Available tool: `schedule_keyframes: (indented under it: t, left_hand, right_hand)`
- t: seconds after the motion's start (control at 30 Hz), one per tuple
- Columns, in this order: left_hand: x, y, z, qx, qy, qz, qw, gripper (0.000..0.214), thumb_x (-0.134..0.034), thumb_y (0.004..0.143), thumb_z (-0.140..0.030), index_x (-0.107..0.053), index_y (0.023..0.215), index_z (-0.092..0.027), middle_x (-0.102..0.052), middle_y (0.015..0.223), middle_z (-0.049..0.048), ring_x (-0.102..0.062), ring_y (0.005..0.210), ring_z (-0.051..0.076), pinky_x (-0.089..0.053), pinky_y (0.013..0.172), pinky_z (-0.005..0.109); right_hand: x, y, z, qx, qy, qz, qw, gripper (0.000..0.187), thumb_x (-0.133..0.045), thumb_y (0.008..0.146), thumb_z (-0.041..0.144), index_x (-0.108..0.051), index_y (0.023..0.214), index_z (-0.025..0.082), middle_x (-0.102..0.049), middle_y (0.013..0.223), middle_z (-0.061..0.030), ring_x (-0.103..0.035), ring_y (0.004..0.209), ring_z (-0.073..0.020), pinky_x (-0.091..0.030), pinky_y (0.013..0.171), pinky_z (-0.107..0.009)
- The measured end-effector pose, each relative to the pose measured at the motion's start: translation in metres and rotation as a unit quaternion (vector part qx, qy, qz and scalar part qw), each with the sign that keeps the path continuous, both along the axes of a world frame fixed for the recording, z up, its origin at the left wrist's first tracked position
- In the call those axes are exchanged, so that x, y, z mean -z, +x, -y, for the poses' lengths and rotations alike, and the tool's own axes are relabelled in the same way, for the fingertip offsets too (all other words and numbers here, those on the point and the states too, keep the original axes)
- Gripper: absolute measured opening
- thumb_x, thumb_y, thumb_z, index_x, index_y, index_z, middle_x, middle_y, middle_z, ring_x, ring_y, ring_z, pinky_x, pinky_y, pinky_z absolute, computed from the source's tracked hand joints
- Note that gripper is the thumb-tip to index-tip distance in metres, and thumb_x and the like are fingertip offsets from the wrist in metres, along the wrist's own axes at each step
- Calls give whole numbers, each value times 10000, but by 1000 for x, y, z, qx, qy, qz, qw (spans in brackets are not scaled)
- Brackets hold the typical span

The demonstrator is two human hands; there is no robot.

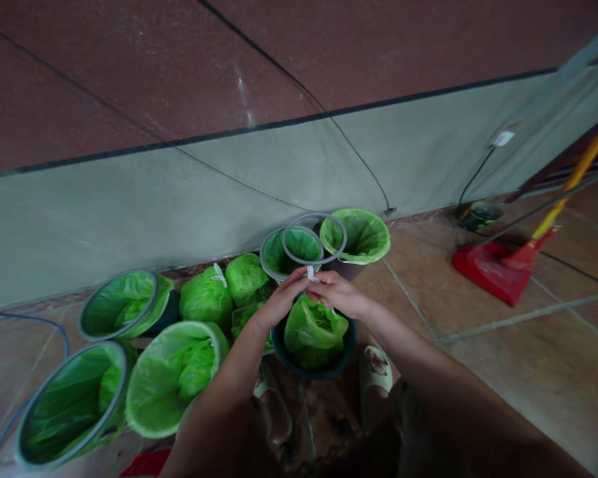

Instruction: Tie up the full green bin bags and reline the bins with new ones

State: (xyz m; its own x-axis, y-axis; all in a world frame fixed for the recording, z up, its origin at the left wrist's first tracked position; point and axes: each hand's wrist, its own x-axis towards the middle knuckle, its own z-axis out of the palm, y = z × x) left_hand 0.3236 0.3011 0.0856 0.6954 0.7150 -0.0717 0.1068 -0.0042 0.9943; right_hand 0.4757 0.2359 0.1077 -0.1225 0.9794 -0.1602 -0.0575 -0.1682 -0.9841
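Note:
My left hand point(290, 295) and my right hand point(339, 293) meet over a dark bin point(279, 345) between my feet. Inside the bin is a green plastic trash bag point(306, 335), its top pulled up toward my fingers. A white drawstring point(311, 273) shows between my fingertips, which are closed around it from both sides. The fingers hide part of the drawstring and the bag's edge. Just behind my hands stands a bin lined in green point(274, 255), with a loose grey ring point(343, 249) leaning over its top.
Tied green bags point(206, 299) sit left of my hands. Further left stand several lined bins, one with a pale green rim point(134, 405). Another lined bin point(356, 232) is by the wall. A red dustpan point(493, 269) lies right, near a tin point(480, 216). Cables hang along the wall.

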Motion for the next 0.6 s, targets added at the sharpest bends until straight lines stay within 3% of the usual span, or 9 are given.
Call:
schedule_keyframes:
  t: [0.13, 0.3, 0.43, 0.6]
  left_hand:
    - [2, 3, 7, 16, -33, 2, 999, 525, -390, 927, -552, -679, 1058, -134, -714, 936, 82, -632, 917, 191, -502, 860, 316]
    - [4, 6, 8, 41, 25, -76, 996, 425, -430, 903, -513, -667, 859, -163, -667, 758, 24, -596, 735, 136, -482, 744, 251]
    - [22, 8, 10, -60, 0, -149, 987, 304, -425, 876, -367, -604, 728, -170, -543, 557, -24, -500, 525, 99, -408, 548, 217]
    - [34, 3, 5, -183, -45, -187, 964, 245, -432, 838, -282, -575, 674, -169, -506, 534, -32, -461, 497, 84, -349, 505, 205]
  right_hand:
    - [-4, 3, 0, 22, -41, -130, 990, 397, -648, 774, 534, -517, 707, 165, -438, 541, 64, -240, 397, -23, -115, 376, -188]
    - [-12, 15, -1, 77, -35, -177, 981, 357, -702, 748, 478, -604, 860, 154, -415, 516, 77, -254, 394, -27, -97, 371, -178]
    - [-25, 39, -3, 196, 26, -200, 960, 362, -715, 743, 427, -588, 998, 204, -430, 548, 89, -205, 393, -29, -134, 364, -180]
    - [-31, 82, -2, 327, 97, -200, 919, 266, -643, 792, 420, -546, 968, 245, -428, 566, 90, -177, 381, -46, -167, 354, -202]
